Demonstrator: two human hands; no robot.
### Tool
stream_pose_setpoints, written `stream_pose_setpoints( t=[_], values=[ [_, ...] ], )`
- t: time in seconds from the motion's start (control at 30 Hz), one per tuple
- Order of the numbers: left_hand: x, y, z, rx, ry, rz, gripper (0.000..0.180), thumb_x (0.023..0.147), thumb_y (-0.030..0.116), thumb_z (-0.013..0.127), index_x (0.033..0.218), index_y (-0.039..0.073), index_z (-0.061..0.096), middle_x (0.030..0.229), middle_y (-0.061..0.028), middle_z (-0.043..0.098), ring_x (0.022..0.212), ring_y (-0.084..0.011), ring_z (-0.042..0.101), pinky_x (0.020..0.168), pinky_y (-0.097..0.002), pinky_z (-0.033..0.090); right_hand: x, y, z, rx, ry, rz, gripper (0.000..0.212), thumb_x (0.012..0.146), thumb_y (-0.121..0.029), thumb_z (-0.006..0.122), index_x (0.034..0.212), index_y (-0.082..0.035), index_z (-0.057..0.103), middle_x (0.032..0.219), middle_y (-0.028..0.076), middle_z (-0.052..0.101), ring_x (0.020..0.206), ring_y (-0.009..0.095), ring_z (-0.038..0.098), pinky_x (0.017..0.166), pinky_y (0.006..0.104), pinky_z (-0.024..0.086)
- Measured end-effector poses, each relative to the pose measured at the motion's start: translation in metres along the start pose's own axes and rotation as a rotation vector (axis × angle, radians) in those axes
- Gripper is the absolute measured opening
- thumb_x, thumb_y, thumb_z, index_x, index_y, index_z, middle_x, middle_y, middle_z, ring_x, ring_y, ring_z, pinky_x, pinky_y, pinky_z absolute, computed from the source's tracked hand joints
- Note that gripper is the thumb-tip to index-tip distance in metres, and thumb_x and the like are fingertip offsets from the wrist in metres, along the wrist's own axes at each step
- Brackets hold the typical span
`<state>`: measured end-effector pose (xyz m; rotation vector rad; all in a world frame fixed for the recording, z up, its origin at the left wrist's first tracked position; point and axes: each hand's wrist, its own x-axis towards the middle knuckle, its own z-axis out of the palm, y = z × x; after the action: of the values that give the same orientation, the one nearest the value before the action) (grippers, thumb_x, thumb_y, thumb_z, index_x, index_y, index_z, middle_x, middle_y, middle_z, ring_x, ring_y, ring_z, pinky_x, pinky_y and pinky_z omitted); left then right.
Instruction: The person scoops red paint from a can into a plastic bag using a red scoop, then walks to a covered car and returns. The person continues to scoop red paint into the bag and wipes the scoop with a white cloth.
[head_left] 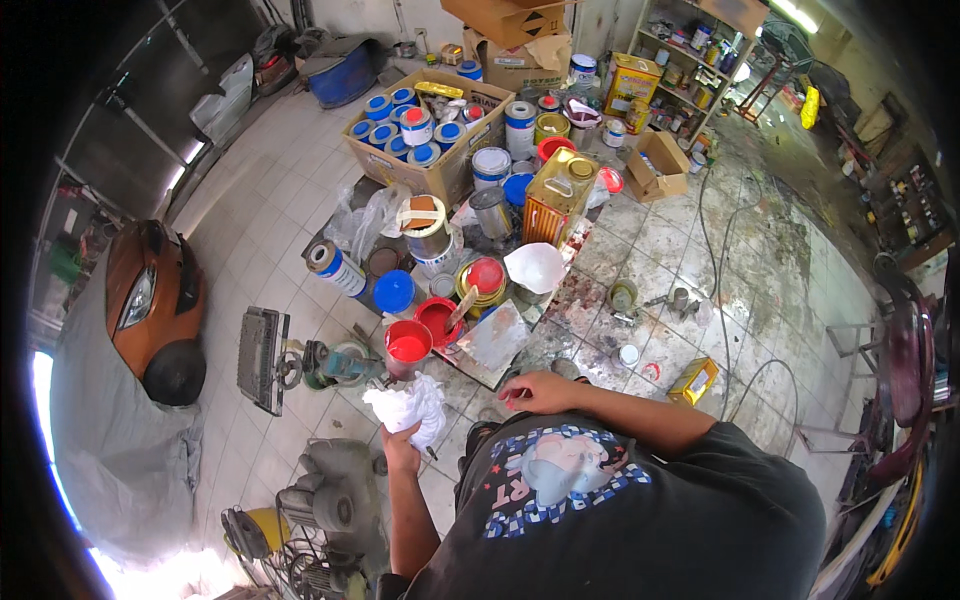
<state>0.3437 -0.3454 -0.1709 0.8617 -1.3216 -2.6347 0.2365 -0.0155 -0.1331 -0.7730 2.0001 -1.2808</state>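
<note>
Here, in the head view, we see the left hand (402,446) gripping a bunched white cloth (408,405) at the near left of the crowded paint containers. Just beyond the cloth is an open cup (408,342) with bright red paint inside; we cannot tell whether the cloth bears its weight. The right hand (538,392) lies to the right, near the body, its fingers curled; we cannot tell whether it holds anything.

Just right of the cup, a red tub (438,317) holds red paint, with a wooden stick (461,311) leaning in it. Slightly farther left we find a blue lid (394,291). Far back, a cardboard box (462,168) is packed with blue-topped cans (416,127). To its right, nearer us, stands a rectangular gold tin (552,208), its contents hidden.
</note>
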Motion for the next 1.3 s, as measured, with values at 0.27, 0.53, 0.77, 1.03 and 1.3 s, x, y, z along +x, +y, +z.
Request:
stream_pose_setpoints(
  t=[0.27, 0.53, 0.77, 1.03, 1.3],
  values=[
    [0.016, 0.007, -0.006, 0.347, 0.08, 0.065, 0.061, 0.072, -0.015, 0.065, 0.132, -0.007, 0.054, 0.126, -0.0156, 0.066, 0.116, -0.0291, 0.064, 0.101, -0.0376, 0.048, -0.005, 0.006, -0.006, -0.081, -0.07, 0.134, 0.039, 0.095, -0.034, 0.068, 0.125, -0.009, 0.066, 0.11, 0.011, 0.072, 0.094, 0.02, 0.072, 0.085, 0.0333, 0.055],
    [0.024, 0.004, 0.002, 0.313, 0.131, 0.069, 0.063, 0.071, -0.015, 0.066, 0.133, -0.007, 0.053, 0.126, -0.017, 0.065, 0.115, -0.0303, 0.064, 0.1, -0.0393, 0.049, -0.007, 0.019, -0.005, -0.068, 0.016, 0.106, 0.037, 0.088, -0.035, 0.073, 0.114, -0.009, 0.07, 0.093, 0.012, 0.073, 0.083, 0.021, 0.072, 0.077, 0.0341, 0.056],
    [0.019, -0.004, 0.02, -0.078, 0.058, 0.055, 0.069, 0.075, -0.019, 0.058, 0.141, -0.001, 0.046, 0.132, -0.0174, 0.06, 0.122, -0.0358, 0.06, 0.105, -0.0478, 0.049, -0.006, 0.022, -0.005, -0.084, 0.027, 0.074, 0.037, 0.088, -0.035, 0.072, 0.115, -0.01, 0.069, 0.094, 0.013, 0.073, 0.082, 0.024, 0.072, 0.076, 0.036, 0.056],
    [-0.014, -0.002, 0.103, -0.305, -0.204, -0.049, 0.062, 0.085, -0.01, 0.052, 0.145, 0.003, 0.044, 0.139, -0.0146, 0.057, 0.13, -0.0345, 0.054, 0.112, -0.0507, 0.041, 0.017, -0.048, -0.001, 0.084, 0.037, -0.112, 0.054, 0.085, -0.028, 0.074, 0.131, -0.006, 0.056, 0.107, 0.02, 0.07, 0.092, 0.03, 0.071, 0.081, 0.0401, 0.056],
    [-0.015, -0.002, 0.149, -0.191, -0.319, -0.094, 0.056, 0.087, -0.004, 0.053, 0.142, 0.005, 0.049, 0.139, -0.0119, 0.058, 0.13, -0.0325, 0.055, 0.113, -0.0491, 0.041, 0.01, -0.088, -0.013, 0.193, 0.137, -0.136, 0.071, 0.083, -0.017, 0.072, 0.145, -0.003, 0.04, 0.124, 0.023, 0.064, 0.106, 0.036, 0.068, 0.089, 0.0426, 0.056]
  ],
)
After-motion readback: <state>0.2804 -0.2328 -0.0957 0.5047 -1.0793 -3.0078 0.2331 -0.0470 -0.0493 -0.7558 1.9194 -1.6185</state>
